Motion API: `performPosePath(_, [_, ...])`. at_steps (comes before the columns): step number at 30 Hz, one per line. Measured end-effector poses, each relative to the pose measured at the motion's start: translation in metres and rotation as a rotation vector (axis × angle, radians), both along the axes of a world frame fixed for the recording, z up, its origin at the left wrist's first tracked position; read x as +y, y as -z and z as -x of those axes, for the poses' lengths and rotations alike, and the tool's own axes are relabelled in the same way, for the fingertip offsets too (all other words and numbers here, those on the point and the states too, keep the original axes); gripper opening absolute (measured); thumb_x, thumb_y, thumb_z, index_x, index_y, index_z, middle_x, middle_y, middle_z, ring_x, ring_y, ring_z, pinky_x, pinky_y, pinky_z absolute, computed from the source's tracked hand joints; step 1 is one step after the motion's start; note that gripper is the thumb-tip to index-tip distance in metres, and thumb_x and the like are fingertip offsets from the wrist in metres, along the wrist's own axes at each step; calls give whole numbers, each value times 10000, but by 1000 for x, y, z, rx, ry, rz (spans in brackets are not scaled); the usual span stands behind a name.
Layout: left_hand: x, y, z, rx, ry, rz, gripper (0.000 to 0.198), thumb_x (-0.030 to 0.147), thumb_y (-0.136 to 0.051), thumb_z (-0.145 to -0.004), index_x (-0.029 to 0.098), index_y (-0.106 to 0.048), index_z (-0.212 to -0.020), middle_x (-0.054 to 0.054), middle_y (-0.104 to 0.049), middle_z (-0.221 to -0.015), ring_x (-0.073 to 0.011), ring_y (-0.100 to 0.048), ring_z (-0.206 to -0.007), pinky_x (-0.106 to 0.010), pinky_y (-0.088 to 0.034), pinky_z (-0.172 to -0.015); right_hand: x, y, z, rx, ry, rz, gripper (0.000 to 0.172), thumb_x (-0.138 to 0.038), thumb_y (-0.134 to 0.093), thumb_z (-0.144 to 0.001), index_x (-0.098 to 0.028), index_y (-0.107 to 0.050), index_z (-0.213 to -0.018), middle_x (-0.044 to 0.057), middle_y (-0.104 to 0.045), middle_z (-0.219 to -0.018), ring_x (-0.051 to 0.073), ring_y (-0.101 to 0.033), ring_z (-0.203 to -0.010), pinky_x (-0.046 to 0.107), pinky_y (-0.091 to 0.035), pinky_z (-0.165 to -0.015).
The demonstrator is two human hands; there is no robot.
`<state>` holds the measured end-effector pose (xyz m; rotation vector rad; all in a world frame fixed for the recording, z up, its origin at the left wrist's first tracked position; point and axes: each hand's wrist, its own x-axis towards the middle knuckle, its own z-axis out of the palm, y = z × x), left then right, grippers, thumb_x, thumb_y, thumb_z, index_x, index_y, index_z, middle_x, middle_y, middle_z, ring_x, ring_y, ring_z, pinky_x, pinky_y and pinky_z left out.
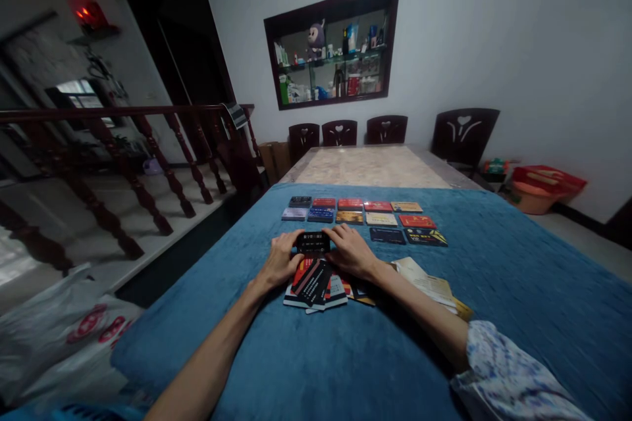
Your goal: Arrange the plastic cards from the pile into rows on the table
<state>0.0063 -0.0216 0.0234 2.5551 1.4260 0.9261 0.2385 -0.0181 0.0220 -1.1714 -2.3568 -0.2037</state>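
Note:
A black card (313,243) with pale lettering is held by its two short ends, my left hand (281,258) on one side and my right hand (351,251) on the other. Fingers and thumbs of both hands close on its edges. Just below it, nearer to me, lies a loose, overlapping heap of cards (316,286) in black, red and white. Beyond my hands, several cards stand out in rows on the blue cloth, among them a blue card (320,214), a gold card (349,217), a dark card (388,235) and a black VIP card (425,237).
Under my right forearm and beside it lie papers and yellowish cards (434,289). A blue cloth (237,348) covers the near part of the table; its bare top (370,164) shows behind. Chairs (387,129) stand at the far end, a railing (148,177) and white bags (59,335) at left.

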Motion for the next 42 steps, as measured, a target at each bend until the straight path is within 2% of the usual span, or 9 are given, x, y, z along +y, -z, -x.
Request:
performPosePath(5, [0,-2,1,37,-8,30,548,84,-622,-782,209,-517,-1305,-80,-606,-1175,-266,-532,-1130,-451,-383,-980,2,0,-2,-1,-19,-20,533,-264,-662,-806,-168,-543,-1316,156,-547,-1266,293,-443,-1145,399,-445,-850])
performPosePath(10, [1,-7,2,82,-6,18,530,79,-618,-767,198,-542,-1278,-105,-536,-1284,-288,-472,-1216,-480,-352,-1011,1,-6,-2,-48,-29,25,540,-293,-672,-809,-170,-541,-1318,155,-540,-1260,292,-419,-1155,392,-435,-852])
performPosePath(23, [7,-26,0,209,21,96,508,81,-612,-769,208,-578,-1260,-106,-555,-1266,-290,-455,-1160,-495,-347,-982,12,-27,-6,-212,-76,53,471,-447,-614,-856,-165,-600,-1232,141,-575,-1195,292,-447,-1095,414,-394,-869])
performPosePath(32, [23,-34,8,306,58,146,459,104,-601,-782,234,-592,-1223,-86,-570,-1231,-288,-456,-1144,-494,-345,-972,29,-33,-1,-245,-118,101,448,-482,-625,-857,-156,-653,-1162,144,-592,-1133,294,-465,-1059,409,-402,-826])
performPosePath(42, [50,-41,18,335,95,152,478,108,-628,-767,243,-601,-1224,-88,-577,-1190,-297,-480,-1138,-467,-363,-957,52,-35,6,-246,-136,108,487,-486,-649,-853,-142,-657,-1198,152,-606,-1109,291,-477,-1052,415,-422,-835])
